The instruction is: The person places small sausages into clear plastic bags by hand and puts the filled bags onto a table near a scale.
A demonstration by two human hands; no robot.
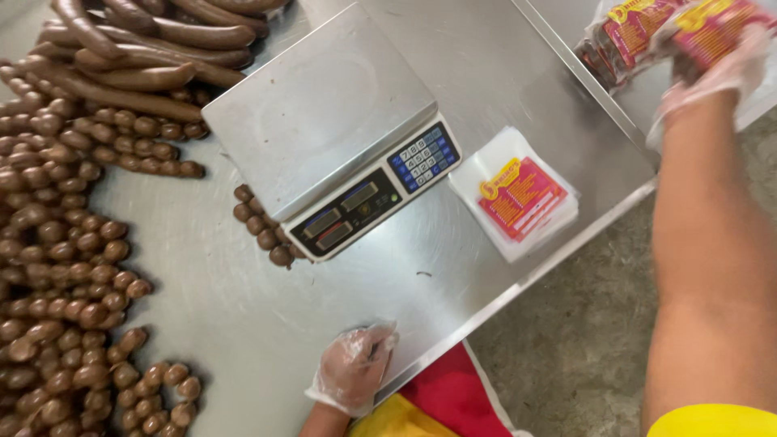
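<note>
My right hand (716,73), in a thin clear glove, reaches to the top right and grips a red-and-yellow labelled packet of sausages (639,32) over a second steel surface. My left hand (354,376), also gloved, rests on the near edge of the steel table (243,307) with loosely curled fingers and nothing in it. A digital scale (324,113) with a bare steel platform stands in the middle of the table. To the right of the scale lies a stack of empty clear bags with red labels (518,198).
Strings of small round brown sausage links (57,243) cover the table's left side. Long brown sausages (146,48) are piled at the top left. A short string of links (259,226) lies against the scale's front. Concrete floor (566,340) shows beyond the table edge.
</note>
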